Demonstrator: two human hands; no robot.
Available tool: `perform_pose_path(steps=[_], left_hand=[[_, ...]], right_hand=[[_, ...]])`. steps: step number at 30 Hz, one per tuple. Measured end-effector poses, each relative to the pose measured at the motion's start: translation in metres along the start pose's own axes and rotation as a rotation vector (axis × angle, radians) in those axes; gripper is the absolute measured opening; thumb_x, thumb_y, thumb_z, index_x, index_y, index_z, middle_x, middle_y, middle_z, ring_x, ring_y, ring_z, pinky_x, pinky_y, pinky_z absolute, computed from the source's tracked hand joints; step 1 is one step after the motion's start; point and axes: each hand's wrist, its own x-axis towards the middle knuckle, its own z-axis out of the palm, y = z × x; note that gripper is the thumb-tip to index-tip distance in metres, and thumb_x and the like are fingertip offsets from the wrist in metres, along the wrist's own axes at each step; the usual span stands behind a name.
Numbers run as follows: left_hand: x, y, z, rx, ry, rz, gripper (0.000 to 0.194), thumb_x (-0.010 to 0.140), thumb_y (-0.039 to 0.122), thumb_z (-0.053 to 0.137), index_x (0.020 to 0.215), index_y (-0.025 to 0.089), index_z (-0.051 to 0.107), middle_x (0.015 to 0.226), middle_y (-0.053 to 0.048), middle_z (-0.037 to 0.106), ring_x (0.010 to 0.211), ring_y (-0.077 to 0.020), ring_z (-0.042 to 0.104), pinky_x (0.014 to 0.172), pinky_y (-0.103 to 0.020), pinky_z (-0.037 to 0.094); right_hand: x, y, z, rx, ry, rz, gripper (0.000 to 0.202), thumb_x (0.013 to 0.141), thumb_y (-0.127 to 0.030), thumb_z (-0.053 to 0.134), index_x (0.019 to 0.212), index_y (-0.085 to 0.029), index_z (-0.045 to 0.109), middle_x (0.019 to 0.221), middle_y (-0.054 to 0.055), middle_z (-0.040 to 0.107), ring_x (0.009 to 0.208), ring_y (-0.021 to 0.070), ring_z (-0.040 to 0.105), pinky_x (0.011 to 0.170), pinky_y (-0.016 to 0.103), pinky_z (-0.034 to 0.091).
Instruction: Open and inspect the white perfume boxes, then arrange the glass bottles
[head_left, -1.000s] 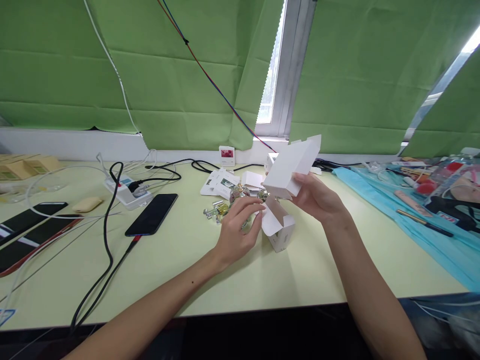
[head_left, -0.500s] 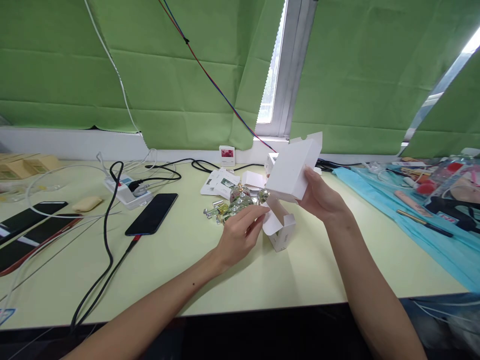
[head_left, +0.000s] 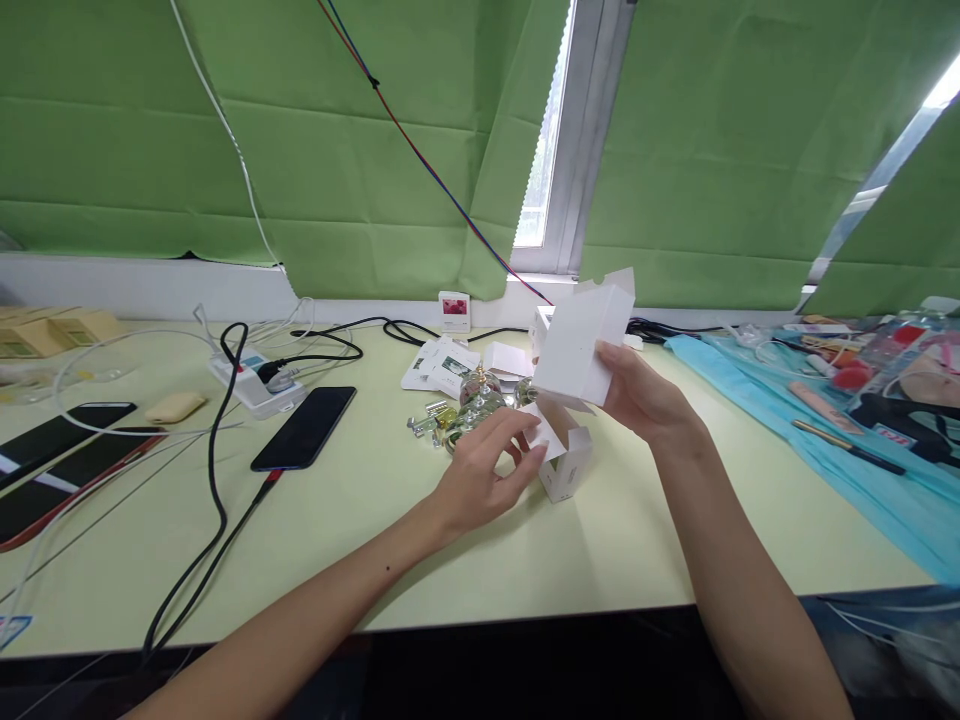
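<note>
My right hand grips a white cardboard box, held tilted above the table with a flap standing out at its upper end. Below it a smaller white carton stands on the table with its top flaps raised. Beside that carton is my left hand, its thumb and forefinger apart at the edge of the left flap and holding nothing I can see. Just behind my left hand sit a clear glass piece with gold trim and several small clear and yellowish pieces, partly hidden.
White printed packets lie behind the glass. A phone on a cable and a power strip are to the left. Blue plastic sheeting with a pen and bottles covers the right side. Loose black cables cross the table.
My left thumb and forefinger have spread apart at the carton's flap, where they were pinched together. The box in my right hand has shifted slightly and turned.
</note>
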Motion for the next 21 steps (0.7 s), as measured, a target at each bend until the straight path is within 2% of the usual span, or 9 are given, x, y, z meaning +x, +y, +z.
perform_pose_path(steps=[4, 10, 16, 21], left_hand=[[0.0004, 0.0008, -0.0014, 0.063, -0.017, 0.078, 0.022, 0.093, 0.022, 0.065, 0.113, 0.019, 0.057, 0.098, -0.005, 0.062, 0.066, -0.0084, 0.057, 0.063, -0.025, 0.056], [-0.0014, -0.0028, -0.0008, 0.129, 0.030, 0.103, 0.030, 0.089, 0.026, 0.072, 0.115, 0.020, 0.058, 0.100, -0.007, 0.058, 0.076, -0.0126, 0.058, 0.066, -0.027, 0.055], [-0.0001, -0.0032, -0.0009, 0.140, 0.079, 0.096, 0.035, 0.086, 0.028, 0.076, 0.116, 0.021, 0.059, 0.104, -0.008, 0.052, 0.085, -0.0150, 0.056, 0.065, -0.028, 0.055], [0.0018, -0.0034, -0.0025, 0.172, 0.108, 0.061, 0.028, 0.086, 0.031, 0.077, 0.109, 0.021, 0.063, 0.097, -0.004, 0.049, 0.080, -0.0141, 0.051, 0.064, -0.029, 0.049]], right_hand=[[0.0002, 0.0005, 0.0006, 0.006, -0.001, -0.015, 0.052, 0.081, -0.051, 0.077, 0.125, -0.027, 0.067, 0.123, 0.006, 0.073, 0.116, 0.0284, 0.068, 0.096, 0.040, 0.056], [0.0000, -0.0019, 0.0063, 0.004, 0.024, -0.019, 0.056, 0.078, -0.052, 0.078, 0.126, -0.027, 0.065, 0.125, 0.008, 0.073, 0.120, 0.0312, 0.066, 0.101, 0.045, 0.054], [-0.0009, -0.0034, 0.0097, 0.044, 0.012, -0.020, 0.053, 0.078, -0.053, 0.078, 0.124, -0.028, 0.067, 0.120, 0.006, 0.075, 0.120, 0.0311, 0.067, 0.098, 0.043, 0.056], [0.0002, -0.0012, 0.0082, 0.039, -0.007, -0.039, 0.053, 0.079, -0.055, 0.077, 0.123, -0.028, 0.066, 0.122, 0.006, 0.075, 0.120, 0.0308, 0.067, 0.100, 0.044, 0.055]])
